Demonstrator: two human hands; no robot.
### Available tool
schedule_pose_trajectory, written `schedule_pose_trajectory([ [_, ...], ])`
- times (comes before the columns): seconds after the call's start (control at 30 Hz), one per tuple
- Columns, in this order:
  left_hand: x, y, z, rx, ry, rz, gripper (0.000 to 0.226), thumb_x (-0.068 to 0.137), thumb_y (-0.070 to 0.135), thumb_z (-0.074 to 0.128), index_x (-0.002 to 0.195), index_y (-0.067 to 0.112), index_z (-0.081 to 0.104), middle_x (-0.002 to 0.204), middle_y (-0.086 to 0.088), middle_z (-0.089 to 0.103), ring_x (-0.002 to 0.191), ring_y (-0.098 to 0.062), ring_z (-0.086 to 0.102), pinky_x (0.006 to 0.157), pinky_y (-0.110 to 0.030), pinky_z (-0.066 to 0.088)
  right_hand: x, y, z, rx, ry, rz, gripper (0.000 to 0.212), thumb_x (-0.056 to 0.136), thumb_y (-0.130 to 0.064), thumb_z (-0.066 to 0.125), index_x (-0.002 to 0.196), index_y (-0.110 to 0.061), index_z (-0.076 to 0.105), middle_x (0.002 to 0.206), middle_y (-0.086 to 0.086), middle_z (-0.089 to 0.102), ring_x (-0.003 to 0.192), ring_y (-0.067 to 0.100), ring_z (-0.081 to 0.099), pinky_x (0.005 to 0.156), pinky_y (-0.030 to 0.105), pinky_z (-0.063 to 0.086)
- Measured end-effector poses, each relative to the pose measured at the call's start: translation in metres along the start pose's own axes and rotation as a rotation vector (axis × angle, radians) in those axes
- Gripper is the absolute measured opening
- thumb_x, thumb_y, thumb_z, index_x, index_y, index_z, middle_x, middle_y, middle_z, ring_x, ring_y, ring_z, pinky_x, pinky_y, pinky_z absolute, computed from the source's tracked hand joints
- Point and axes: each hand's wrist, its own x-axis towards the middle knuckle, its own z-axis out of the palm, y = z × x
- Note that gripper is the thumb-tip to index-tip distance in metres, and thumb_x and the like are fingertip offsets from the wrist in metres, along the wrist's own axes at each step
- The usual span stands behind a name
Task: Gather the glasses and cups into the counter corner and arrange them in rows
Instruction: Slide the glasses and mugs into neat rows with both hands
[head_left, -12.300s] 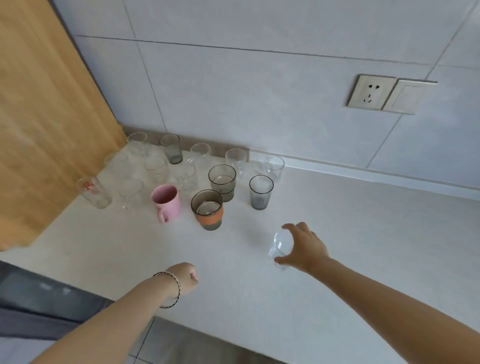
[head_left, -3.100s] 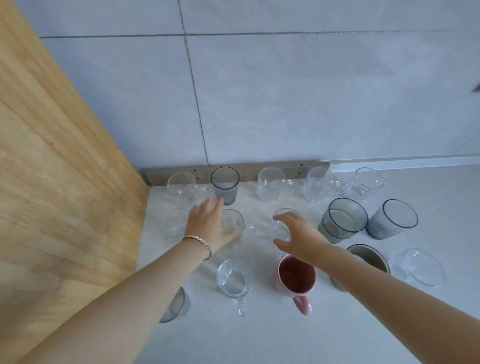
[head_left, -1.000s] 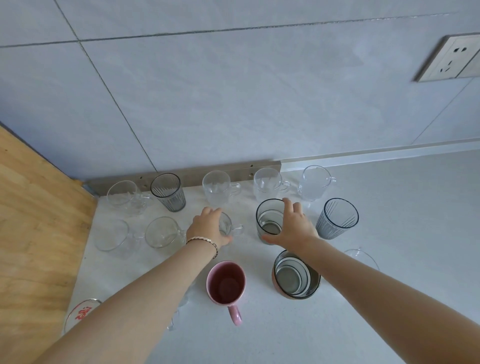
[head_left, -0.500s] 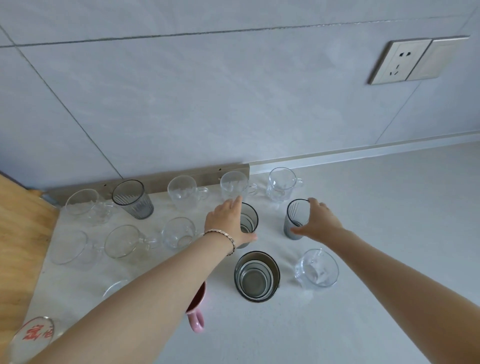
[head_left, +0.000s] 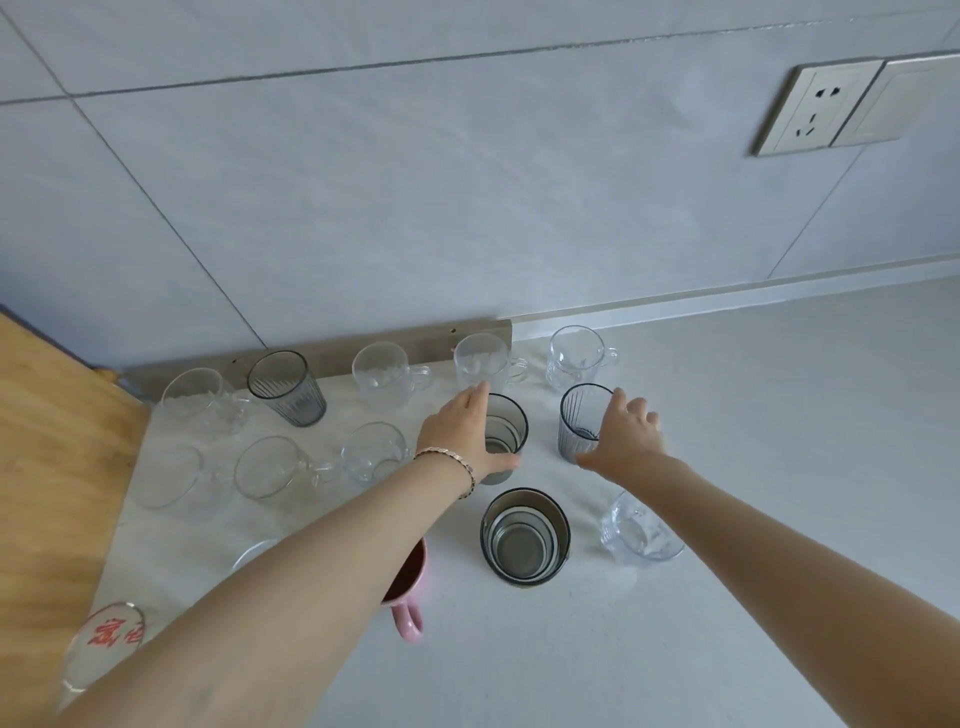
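Several glasses and cups stand in rows on the white counter (head_left: 753, 467) near the wooden side panel. My left hand (head_left: 462, 436) grips a smoky tumbler (head_left: 506, 434) in the second row. My right hand (head_left: 623, 434) grips a dark ribbed glass (head_left: 579, 421) just to its right. In front stand a wide grey cup (head_left: 524, 535), a clear handled cup (head_left: 639, 532) partly under my right arm, and a pink mug (head_left: 408, 587) partly hidden by my left arm. Clear handled cups (head_left: 480, 361) and another ribbed glass (head_left: 285, 387) line the back wall.
A wooden panel (head_left: 52, 467) closes off the left side. A glass with red lettering (head_left: 106, 644) stands at the front left. A metal strip (head_left: 322, 351) runs along the wall base. A wall socket (head_left: 815, 111) sits at the upper right.
The view has shifted a little. Both hands stay on the same two glasses, the left on the smoky tumbler and the right on the ribbed glass.
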Motion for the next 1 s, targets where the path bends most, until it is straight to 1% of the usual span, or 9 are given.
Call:
schedule_pose_trajectory([
  [0.13,-0.027,-0.024,-0.014,-0.098,0.209,-0.022,0.051,0.086,0.031,0.06,0.131,0.013,0.045,0.136,-0.007,0.048,0.123,-0.025,0.05,0.103,-0.034,0.038,-0.035,-0.026,-0.008,-0.143,0.033,-0.214,0.058,0.086,-0.03,0.059,0.137,-0.012,0.038,0.135,0.013,0.043,0.127,0.032,0.039,0.105,0.039,0.035],
  [0.3,-0.092,-0.1,-0.028,-0.269,0.248,-0.171,0.016,0.084,0.016,0.056,0.097,0.013,0.066,0.104,-0.005,0.068,0.101,-0.025,0.063,0.088,-0.032,0.049,-0.088,-0.089,0.0,-0.113,-0.14,-0.469,0.045,0.087,-0.029,0.057,0.13,-0.018,0.05,0.125,0.006,0.059,0.118,0.026,0.053,0.102,0.036,0.043],
  [0.37,-0.121,-0.141,-0.031,-0.232,0.249,-0.253,0.019,0.084,0.016,0.055,0.1,0.015,0.065,0.107,-0.004,0.066,0.103,-0.024,0.062,0.087,-0.031,0.048,-0.108,-0.121,0.015,-0.134,-0.222,-0.565,0.044,0.088,-0.029,0.058,0.13,-0.019,0.05,0.123,0.003,0.061,0.116,0.023,0.056,0.098,0.034,0.046],
  [0.5,-0.172,-0.221,-0.026,-0.111,0.196,-0.455,0.043,0.085,0.022,0.053,0.128,0.018,0.048,0.139,-0.005,0.043,0.125,-0.025,0.047,0.099,-0.035,0.04,-0.141,-0.181,0.058,-0.159,-0.266,-0.687,0.048,0.088,-0.031,0.059,0.134,-0.018,0.049,0.131,0.005,0.053,0.124,0.023,0.049,0.102,0.032,0.04],
  [0.63,-0.206,-0.273,-0.007,-0.113,0.081,-0.576,0.071,0.081,0.032,0.056,0.144,0.023,0.024,0.156,0.003,0.016,0.142,-0.021,0.025,0.109,-0.034,0.033,-0.167,-0.227,0.103,-0.183,-0.263,-0.722,0.073,0.082,-0.041,0.066,0.142,-0.015,0.034,0.14,0.009,0.042,0.129,0.028,0.042,0.108,0.036,0.036],
  [0.73,-0.213,-0.291,0.001,-0.296,0.027,-0.606,0.07,0.076,0.036,0.061,0.139,0.025,0.032,0.149,0.001,0.033,0.131,-0.022,0.043,0.104,-0.035,0.041,-0.177,-0.247,0.138,-0.292,-0.279,-0.583,0.096,0.073,-0.051,0.072,0.145,-0.014,0.02,0.139,0.012,0.035,0.126,0.033,0.04,0.101,0.04,0.042],
  [0.83,-0.215,-0.297,0.002,-0.393,0.051,-0.537,0.059,0.076,0.03,0.057,0.132,0.024,0.041,0.137,0.0,0.046,0.119,-0.022,0.052,0.096,-0.034,0.046,-0.179,-0.252,0.157,-0.37,-0.196,-0.518,0.082,0.078,-0.047,0.068,0.141,-0.019,0.025,0.139,0.01,0.031,0.122,0.032,0.04,0.088,0.035,0.047],
  [0.9,-0.217,-0.298,0.004,-0.375,-0.029,-0.473,0.068,0.078,0.03,0.057,0.139,0.033,0.03,0.14,0.008,0.038,0.124,-0.017,0.048,0.098,-0.032,0.043,-0.177,-0.248,0.159,-0.337,-0.168,-0.551,0.069,0.081,-0.035,0.066,0.14,-0.025,0.03,0.14,0.008,0.029,0.124,0.03,0.038,0.085,0.034,0.048],
  [1.0,-0.222,-0.297,0.005,-0.272,-0.081,-0.403,0.077,0.077,0.03,0.059,0.142,0.039,0.018,0.135,0.008,0.037,0.117,-0.016,0.052,0.092,-0.031,0.047,-0.173,-0.237,0.156,-0.385,-0.213,-0.742,0.072,0.079,-0.024,0.068,0.141,-0.033,0.032,0.145,0.002,0.026,0.131,0.027,0.033,0.096,0.037,0.046],
])
